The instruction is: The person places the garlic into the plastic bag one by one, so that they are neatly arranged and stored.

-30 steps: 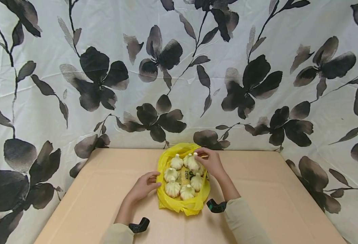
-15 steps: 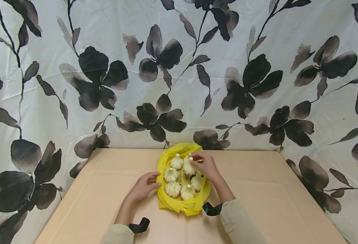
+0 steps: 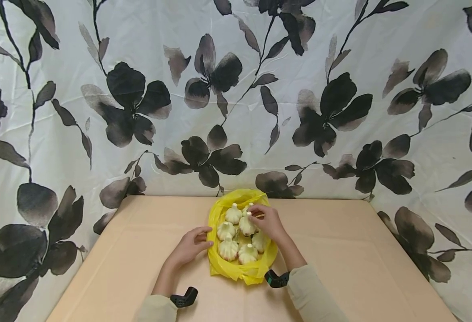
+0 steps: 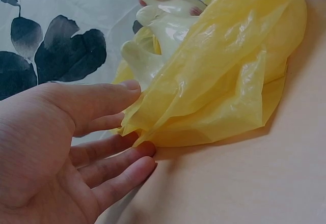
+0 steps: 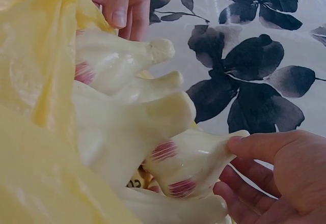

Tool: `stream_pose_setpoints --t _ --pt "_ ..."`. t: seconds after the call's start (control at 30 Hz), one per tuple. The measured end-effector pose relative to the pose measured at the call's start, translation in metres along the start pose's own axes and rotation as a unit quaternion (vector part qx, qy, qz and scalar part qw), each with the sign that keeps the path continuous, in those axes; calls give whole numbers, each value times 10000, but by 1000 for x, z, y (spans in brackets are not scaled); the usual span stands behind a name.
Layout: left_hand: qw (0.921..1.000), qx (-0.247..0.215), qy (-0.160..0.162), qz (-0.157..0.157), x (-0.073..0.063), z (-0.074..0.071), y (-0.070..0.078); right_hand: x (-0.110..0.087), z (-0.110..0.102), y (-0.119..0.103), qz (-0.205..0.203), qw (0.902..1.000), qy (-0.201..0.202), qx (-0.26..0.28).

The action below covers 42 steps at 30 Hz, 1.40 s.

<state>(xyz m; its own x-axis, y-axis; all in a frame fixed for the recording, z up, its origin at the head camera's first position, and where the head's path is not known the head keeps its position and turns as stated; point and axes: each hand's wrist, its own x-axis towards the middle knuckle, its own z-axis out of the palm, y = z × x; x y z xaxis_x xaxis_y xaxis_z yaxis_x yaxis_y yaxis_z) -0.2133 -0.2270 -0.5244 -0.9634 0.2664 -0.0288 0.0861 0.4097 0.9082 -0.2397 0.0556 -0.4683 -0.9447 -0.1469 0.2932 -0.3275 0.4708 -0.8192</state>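
A yellow plastic bag (image 3: 240,272) lies on the table with its mouth open and its rim spread around several whole garlic bulbs. The bulbs are pale, with pinkish streaks showing in the right wrist view. My right hand (image 3: 266,220) pinches the stem of one garlic bulb (image 5: 188,163) between thumb and fingers, over the other bulbs inside the bag. At the bag's left rim, my left hand (image 3: 191,246) holds the edge of the plastic, with some fingertips tucked behind it in the left wrist view. Further bulbs, such as a garlic bulb (image 3: 228,249), stand stems up in the bag.
The table (image 3: 340,259) has a light tan top. Behind it hangs a white cloth (image 3: 260,134) printed with dark flowers. A black device is strapped on each wrist, just past the light sleeves (image 3: 316,295).
My right hand has moved left and slightly down with the garlic bulb, from the bag's upper right toward the middle of the bulbs. The left hand stays at the rim.
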Motion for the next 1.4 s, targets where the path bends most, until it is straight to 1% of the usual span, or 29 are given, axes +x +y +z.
stream_pose_setpoints --t 0.27,0.4,0.57,0.87,1.1,1.23,1.4 --pt "9999 58 -19 94 1 1 1 -1 6 6 105 9997 -141 -181" --pt "9999 32 -15 157 1 2 -1 -3 9 10 78 9995 -214 -207" --pt "9999 26 -28 144 -1 3 -3 -5 13 14 76 9993 -258 -260" --pt "9999 65 -35 150 -1 2 -1 -5 15 15 78 9992 -279 -260" --pt "9998 35 20 188 3 -2 -2 -6 10 13 257 9994 -108 -198" --pt "9998 -6 54 203 2 -3 -2 -7 5 12 257 9993 74 -251" --pt "9995 -6 178 247 1 -7 0 -6 -5 9 318 9987 280 -297"
